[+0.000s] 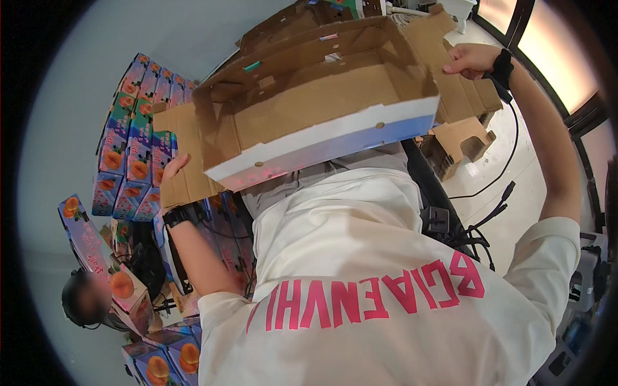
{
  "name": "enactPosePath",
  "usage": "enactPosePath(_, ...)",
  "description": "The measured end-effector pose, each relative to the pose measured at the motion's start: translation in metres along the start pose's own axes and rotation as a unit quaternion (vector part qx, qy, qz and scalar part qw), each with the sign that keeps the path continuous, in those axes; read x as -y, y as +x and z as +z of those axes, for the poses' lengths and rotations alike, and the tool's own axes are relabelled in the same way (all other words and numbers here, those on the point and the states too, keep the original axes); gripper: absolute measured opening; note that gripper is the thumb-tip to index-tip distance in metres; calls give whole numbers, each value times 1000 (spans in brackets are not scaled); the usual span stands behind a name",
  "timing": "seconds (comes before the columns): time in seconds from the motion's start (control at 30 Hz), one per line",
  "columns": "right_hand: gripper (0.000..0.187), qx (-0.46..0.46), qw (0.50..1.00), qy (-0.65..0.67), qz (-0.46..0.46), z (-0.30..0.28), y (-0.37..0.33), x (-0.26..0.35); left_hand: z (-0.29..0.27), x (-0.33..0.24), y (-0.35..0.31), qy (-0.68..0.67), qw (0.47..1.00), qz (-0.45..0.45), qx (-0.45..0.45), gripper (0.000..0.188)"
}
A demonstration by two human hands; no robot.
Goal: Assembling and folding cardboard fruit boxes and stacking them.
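Left hand (172, 168): you had the left flap (192, 183) pinched | Right hand (473, 59): you pinched the right flap (462, 96) by its edge | And there, the open carton (322, 143) sat between both grips | Risk: uneven pulling could have torn a flap, tipping it

1 view: head-worn fisheye, above and behind left hand (171, 170) and right hand (473, 60), facing down, near both.

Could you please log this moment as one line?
Left hand: holds left flap | Right hand: holds right flap | Box: open, flaps outward | Left side: stacked boxes
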State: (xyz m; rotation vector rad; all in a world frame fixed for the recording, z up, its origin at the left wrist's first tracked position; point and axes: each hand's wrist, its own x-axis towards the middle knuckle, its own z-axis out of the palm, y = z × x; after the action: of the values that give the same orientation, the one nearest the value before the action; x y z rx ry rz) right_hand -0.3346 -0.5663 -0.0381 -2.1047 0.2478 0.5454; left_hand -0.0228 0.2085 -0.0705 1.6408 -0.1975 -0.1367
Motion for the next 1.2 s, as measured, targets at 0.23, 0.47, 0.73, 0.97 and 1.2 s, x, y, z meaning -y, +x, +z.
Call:
enactPosePath(0.23,31,8,994,29,107,10,27,-82,-17,64,32,-161,965,-207,20,48)
enactPosePath(0.47,33,-288,949,123,-16,84,55,-103,29,97,-13,-290,932,-192,101,49)
enactPosePath(0.73,41,-400,794,409,-207,70,-25,-113,59,14,37,-205,974,-46,88,49)
enactPosePath(0.97,45,-473,643,584,-146,69,-28,-190,163,-3,31,-65,978,-33,196,46)
enactPosePath(1.2,41,-706,500,501,-24,141,48,-314,196,42,-3,117,966,-1,229,25)
